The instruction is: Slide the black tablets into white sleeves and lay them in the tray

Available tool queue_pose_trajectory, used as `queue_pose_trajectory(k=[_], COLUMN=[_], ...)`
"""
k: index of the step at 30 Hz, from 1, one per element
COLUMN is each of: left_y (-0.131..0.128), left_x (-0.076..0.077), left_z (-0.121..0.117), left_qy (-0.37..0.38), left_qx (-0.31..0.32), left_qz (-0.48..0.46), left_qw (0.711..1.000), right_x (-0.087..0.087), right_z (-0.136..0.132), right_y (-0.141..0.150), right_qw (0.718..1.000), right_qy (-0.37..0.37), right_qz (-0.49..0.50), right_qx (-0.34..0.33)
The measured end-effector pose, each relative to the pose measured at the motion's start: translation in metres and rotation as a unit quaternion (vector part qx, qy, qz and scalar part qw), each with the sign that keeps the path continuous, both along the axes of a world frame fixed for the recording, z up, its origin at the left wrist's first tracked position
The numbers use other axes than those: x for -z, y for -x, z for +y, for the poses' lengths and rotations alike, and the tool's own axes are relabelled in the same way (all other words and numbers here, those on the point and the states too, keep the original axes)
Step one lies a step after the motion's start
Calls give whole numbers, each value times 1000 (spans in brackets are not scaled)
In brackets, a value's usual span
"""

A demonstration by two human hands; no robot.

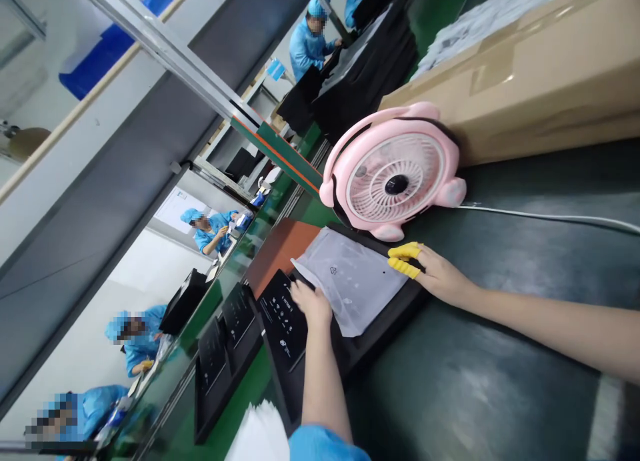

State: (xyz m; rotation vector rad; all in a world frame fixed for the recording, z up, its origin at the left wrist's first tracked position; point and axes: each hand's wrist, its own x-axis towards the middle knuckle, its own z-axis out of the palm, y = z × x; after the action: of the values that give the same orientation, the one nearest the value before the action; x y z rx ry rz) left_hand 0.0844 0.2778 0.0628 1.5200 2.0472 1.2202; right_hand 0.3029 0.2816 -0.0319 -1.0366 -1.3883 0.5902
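My left hand [314, 306] has its fingers bent at the edge of a black tablet [281, 317] with white print on its face, and appears to grip that edge. The tablet lies in a black tray [380, 327], beside a translucent white plastic bag [357, 281] with a small recycling mark. Close to the bag's far right corner is my right hand [437, 272], yellow finger cots on two fingers. Those fingers are stretched out and slightly apart, over the tray's edge, with nothing visible held in them.
A pink fan [395, 181] stands behind the tray, its white cable [550, 215] running right. Beyond it is a large cardboard box [540, 74]. Another black tray [200, 407] with black tablets sits left, near white sheets [257, 434]. Several co-workers in blue work along the line.
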Motion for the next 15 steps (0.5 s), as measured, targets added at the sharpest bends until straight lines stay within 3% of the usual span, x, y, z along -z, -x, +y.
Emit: queue_pose_trajectory(k=[3,6,8,11,15], left_y=[45,97,120,132,131], left_x=[-3,12,28,46,50], left_z=[-55,-114,-140,-151,-140], left_qy=[-26,83,137,130,106], left_qx=[-34,-137,-206,-218,-235], left_qz=[102,137,118,94,101], left_qw=[994,978,962,963,961], right_x=[3,-2,-11,-22,-17], right_z=[2,6,11,22,39], right_y=[-1,4,9,18,31], right_qw=[1000,999,999,997,993], right_qy=[-20,-41,-31,0,2], right_qz=[11,22,8,-43,-79], right_qx=[-2,-7,15,67,90])
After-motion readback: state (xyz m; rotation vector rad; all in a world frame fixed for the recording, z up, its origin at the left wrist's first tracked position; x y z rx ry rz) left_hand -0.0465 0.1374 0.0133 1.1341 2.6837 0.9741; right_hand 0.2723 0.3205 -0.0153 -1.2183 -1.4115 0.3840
